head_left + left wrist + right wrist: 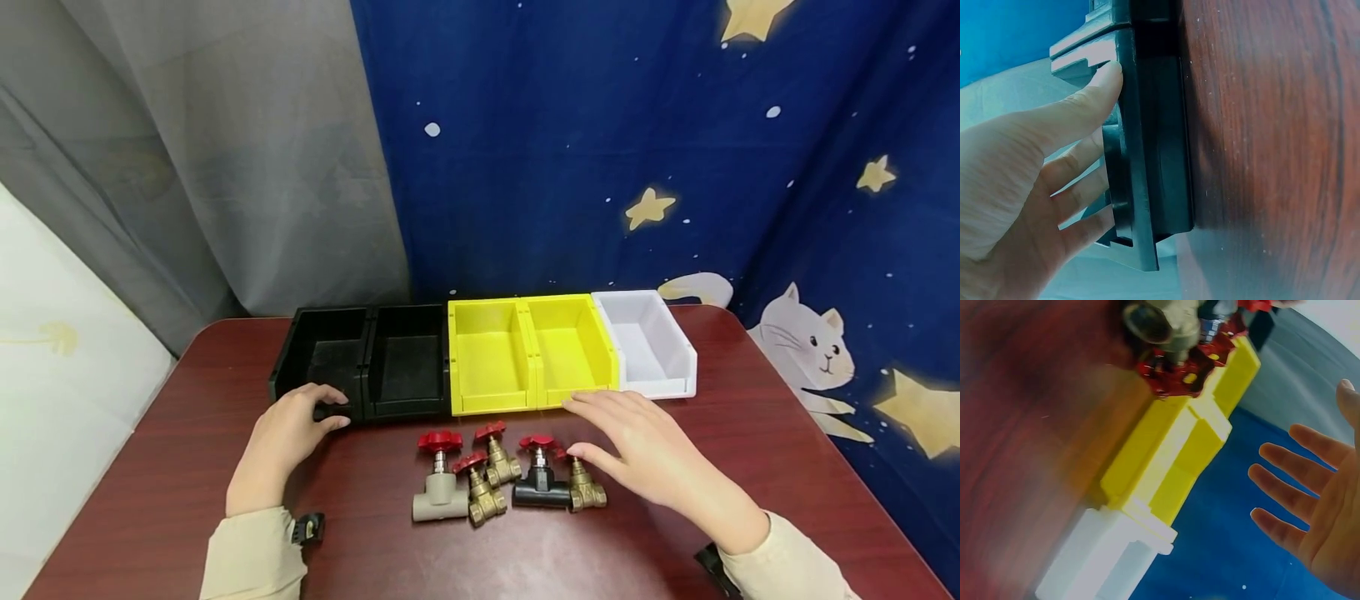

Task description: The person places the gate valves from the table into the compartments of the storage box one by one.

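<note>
At the front of the leftmost black bin (282,367), my left hand (288,433) grips the lip. The left wrist view has the thumb on the rim of that bin (1163,144), with the other fingers reaching behind the front edge. My right hand (637,442) hovers palm down, holding nothing, by the front of the right yellow bin (577,402). Its thumb overlaps the red handwheel of a brass valve (587,493). Next to that stands a black tee-shaped valve (542,492). Further left are two brass valves (487,504) and a grey plastic valve (441,502), all red-wheeled.
Another black bin (408,408), a second yellow bin (493,403) and a white bin (667,388) complete the row along the back of the reddish-brown table (420,567). Grey and blue curtains (525,167) hang right behind it.
</note>
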A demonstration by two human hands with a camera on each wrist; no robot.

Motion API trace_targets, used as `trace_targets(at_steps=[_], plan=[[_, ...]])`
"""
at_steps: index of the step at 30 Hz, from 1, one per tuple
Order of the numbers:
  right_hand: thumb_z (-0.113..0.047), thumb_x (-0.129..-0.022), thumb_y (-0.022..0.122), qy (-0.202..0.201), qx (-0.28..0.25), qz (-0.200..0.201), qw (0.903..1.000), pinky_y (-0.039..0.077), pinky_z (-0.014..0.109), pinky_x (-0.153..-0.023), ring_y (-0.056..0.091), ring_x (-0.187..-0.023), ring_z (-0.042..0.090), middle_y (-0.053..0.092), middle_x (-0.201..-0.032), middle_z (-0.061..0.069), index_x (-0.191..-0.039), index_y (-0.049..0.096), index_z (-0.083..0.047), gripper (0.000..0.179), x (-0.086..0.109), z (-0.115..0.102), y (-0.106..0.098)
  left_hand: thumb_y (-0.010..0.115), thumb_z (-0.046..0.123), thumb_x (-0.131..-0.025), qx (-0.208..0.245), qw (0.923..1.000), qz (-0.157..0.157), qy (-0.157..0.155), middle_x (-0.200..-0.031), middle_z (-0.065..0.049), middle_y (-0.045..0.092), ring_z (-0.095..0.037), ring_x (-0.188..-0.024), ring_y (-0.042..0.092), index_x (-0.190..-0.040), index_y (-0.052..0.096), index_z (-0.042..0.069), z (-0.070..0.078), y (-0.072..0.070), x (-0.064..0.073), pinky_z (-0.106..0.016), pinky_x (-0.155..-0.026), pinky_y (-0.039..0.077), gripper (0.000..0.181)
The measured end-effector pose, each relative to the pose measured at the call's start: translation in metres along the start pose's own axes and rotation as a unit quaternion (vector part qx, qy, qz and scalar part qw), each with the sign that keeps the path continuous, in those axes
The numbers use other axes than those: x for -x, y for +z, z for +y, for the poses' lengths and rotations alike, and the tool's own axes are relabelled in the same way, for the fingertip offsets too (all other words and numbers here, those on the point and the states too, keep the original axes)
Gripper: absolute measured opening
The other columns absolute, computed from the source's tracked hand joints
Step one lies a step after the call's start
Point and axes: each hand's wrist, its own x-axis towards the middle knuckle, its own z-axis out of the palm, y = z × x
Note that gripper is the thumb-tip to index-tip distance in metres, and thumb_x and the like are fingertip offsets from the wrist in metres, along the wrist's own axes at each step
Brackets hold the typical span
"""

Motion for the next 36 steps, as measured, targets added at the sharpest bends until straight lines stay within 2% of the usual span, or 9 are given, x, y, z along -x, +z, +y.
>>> trace_targets(at_steps=[4,10,17,25,31,36], plan=[[-0.053,-0.093,0.064,-0.003,0.009,-0.023,0.9997,0.044,0.049,-0.104,0.058,-0.121,0.024,0.063,-0.130,0.004,-0.132,0.064,-0.014,0.055,0.006,0.002,0.006,0.080,0.021,-0.085,0.002,1.0000,-0.003,-0.002,-0.114,-0.013,0.066,-0.038,-0.105,0.060,-0.108,0.072,0.014,0.000,0.000,0.001,-0.061,-0.084,0.048,0.025],[-0.052,-0.090,0.067,-0.033,0.023,-0.039,0.9984,0.046,0.047,-0.100,0.060,-0.116,0.022,0.065,-0.126,0.003,-0.129,0.065,-0.012,0.056,0.014,0.007,0.017,0.079,0.020,-0.086,0.006,1.0000,-0.005,0.001,-0.114,-0.014,0.066,-0.038,-0.105,0.060,-0.108,0.072,0.014,0.000,-0.001,0.000,-0.061,-0.084,0.048,0.024],[-0.053,-0.089,0.068,-0.049,0.031,-0.082,0.9950,0.046,0.047,-0.100,0.060,-0.114,0.023,0.064,-0.126,0.003,-0.130,0.063,-0.010,0.060,0.015,0.008,0.024,0.079,0.021,-0.086,0.007,1.0000,-0.006,-0.003,-0.115,-0.015,0.066,-0.038,-0.104,0.060,-0.109,0.072,0.015,-0.002,0.000,-0.001,-0.061,-0.084,0.048,0.025],[-0.060,-0.083,0.072,-0.072,0.042,-0.097,0.9918,0.046,0.045,-0.099,0.059,-0.114,0.021,0.063,-0.127,0.004,-0.134,0.059,-0.007,0.074,0.015,0.010,0.034,0.078,0.020,-0.087,0.007,0.9999,-0.006,-0.003,-0.115,-0.015,0.066,-0.039,-0.106,0.060,-0.109,0.071,0.014,0.001,0.000,-0.001,-0.061,-0.085,0.048,0.025],[-0.058,-0.074,0.081,-0.078,0.032,-0.116,0.9896,0.046,0.043,-0.096,0.058,-0.113,0.021,0.061,-0.127,0.004,-0.135,0.053,-0.003,0.088,0.015,0.007,0.041,0.078,0.020,-0.087,0.005,0.9999,-0.011,-0.009,-0.116,-0.015,0.065,-0.039,-0.107,0.059,-0.109,0.071,0.013,0.001,0.000,0.001,-0.061,-0.086,0.048,0.024],[-0.056,-0.070,0.085,-0.083,0.044,-0.117,0.9887,0.047,0.041,-0.094,0.059,-0.110,0.020,0.061,-0.122,0.003,-0.134,0.052,-0.003,0.089,0.015,0.007,0.045,0.078,0.020,-0.087,0.003,0.9999,-0.008,-0.006,-0.115,-0.015,0.066,-0.039,-0.106,0.060,-0.109,0.071,0.013,0.000,0.001,0.000,-0.061,-0.085,0.048,0.024]])
